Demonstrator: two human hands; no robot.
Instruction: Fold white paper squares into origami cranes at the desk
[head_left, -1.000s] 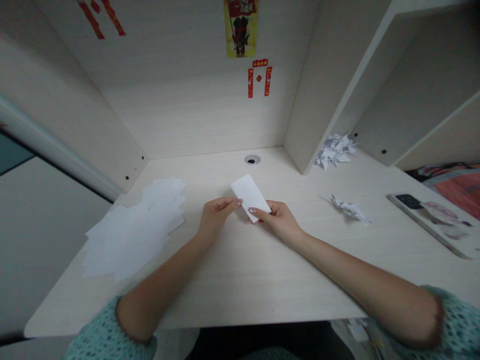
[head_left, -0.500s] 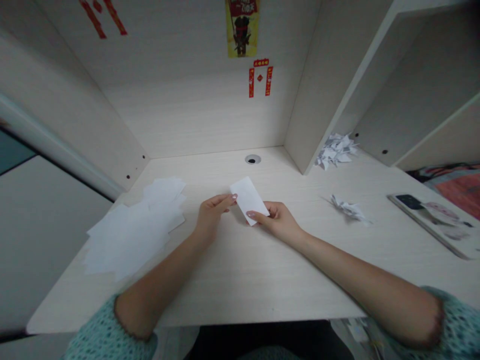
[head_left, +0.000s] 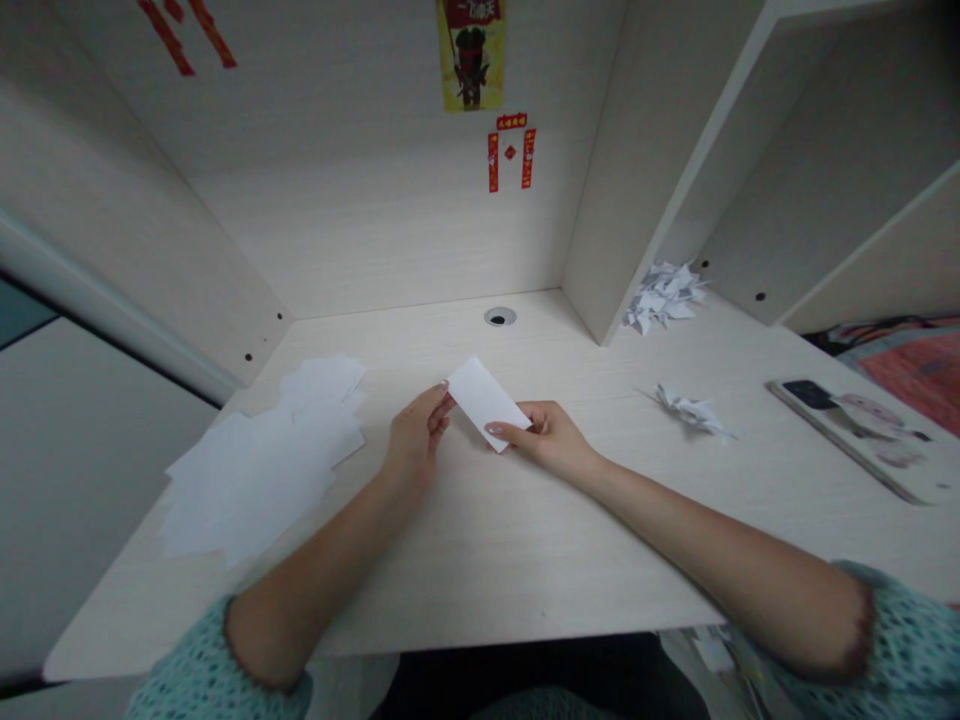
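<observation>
Between my hands, a little above the desk, is a small white sheet of paper (head_left: 487, 400), tilted with one corner toward the back. My right hand (head_left: 551, 437) pinches its lower right end, thumb on top and fingers underneath. At the upper left corner, my left hand (head_left: 417, 430) has its thumb and fingertips closed on the paper's edge. Left of that hand lies a spread pile of white paper sheets (head_left: 262, 470). Several small folded paper pieces (head_left: 691, 410) lie to the right of my right hand.
A heap of folded paper pieces (head_left: 661, 298) sits by the upright divider (head_left: 600, 230). Near the right edge lies a phone (head_left: 862, 437) in a patterned case, with red cloth (head_left: 915, 370) behind it. A round cable hole (head_left: 500, 317) is at the back of the desk (head_left: 450, 590).
My left hand has moved slightly left along the paper to its upper corner, and the paper has turned a little leftward. The whole view has shifted slightly.
</observation>
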